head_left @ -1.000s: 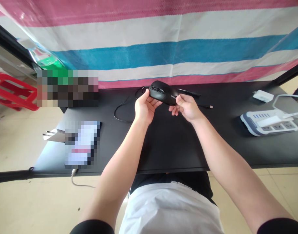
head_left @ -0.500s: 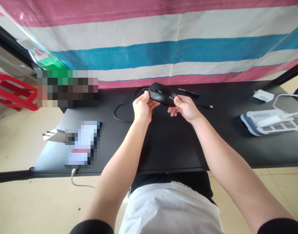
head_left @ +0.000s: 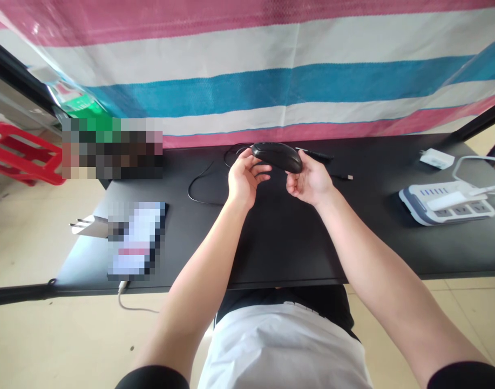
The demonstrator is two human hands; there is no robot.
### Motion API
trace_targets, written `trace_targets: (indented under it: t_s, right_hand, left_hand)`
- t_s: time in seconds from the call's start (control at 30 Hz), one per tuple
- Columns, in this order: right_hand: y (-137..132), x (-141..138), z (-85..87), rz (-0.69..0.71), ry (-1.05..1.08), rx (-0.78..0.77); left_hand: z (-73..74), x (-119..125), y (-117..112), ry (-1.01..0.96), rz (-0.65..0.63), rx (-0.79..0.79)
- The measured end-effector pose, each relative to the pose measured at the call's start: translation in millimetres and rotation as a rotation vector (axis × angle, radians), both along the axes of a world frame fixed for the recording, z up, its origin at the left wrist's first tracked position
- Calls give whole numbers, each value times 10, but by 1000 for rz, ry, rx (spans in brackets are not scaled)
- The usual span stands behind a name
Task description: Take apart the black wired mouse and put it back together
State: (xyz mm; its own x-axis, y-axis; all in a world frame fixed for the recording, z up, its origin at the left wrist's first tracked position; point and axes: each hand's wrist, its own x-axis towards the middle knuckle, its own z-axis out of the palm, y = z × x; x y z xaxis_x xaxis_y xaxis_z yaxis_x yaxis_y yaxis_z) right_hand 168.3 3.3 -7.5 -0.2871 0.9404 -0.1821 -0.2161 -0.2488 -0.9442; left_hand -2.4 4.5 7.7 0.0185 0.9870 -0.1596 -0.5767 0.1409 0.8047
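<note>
Two hands on one black mouse [head_left: 277,156], lifted clear of the black surface [head_left: 279,243], near its far edge. Mouse well to the left of the white power strip [head_left: 445,202], lying roughly level, long axis side to side.

Left hand [head_left: 245,178]: palm turned up, fingers curled, thumb and fingertips pinching the mouse's end farther from the power strip. Mouse sits above and just right of this hand.

Right hand [head_left: 310,181]: fingers curled under the end nearer the power strip, thumb closed against it. Mouse sits above and just left of this hand.

Cable [head_left: 198,189] runs from the mouse and loops on the surface, farther from the power strip than either hand. Its plug [head_left: 348,176] lies between the right hand and the power strip. A dark pen [head_left: 318,155] lies just behind the right hand. A small white adapter [head_left: 435,158] sits just behind the power strip.
</note>
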Motion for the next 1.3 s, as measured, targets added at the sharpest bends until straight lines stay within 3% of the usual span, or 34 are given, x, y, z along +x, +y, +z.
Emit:
trace_targets:
  t_s: [0.17, 0.33, 0.4, 0.6, 0.73, 1.07, 1.3]
  right_hand:
    - [-29, -24, 73, -21, 142, -221]
    - [-22, -50, 66, -16, 37, -241]
    - [-19, -77, 33, -51, -39, -176]
    - [-41, -175, -49, -329, -122, 227]
    - [-54, -198, -45, -363, -178, 309]
    - [14, -128, -6, -290, 67, -24]
    - [-14, -75, 36, -224, 58, -19]
  left_hand:
    - [29, 7, -33, 47, -32, 49]
    - [-7, 13, -14, 104, 4, 84]
    - [-23, 21, 2, 96, 48, 80]
    - [-27, 62, 21, 214, 82, 0]
    - [-43, 56, 32, 287, 66, -53]
    - [-43, 16, 10, 469, -37, 8]
    - [-53, 5, 27, 521, -80, 12]
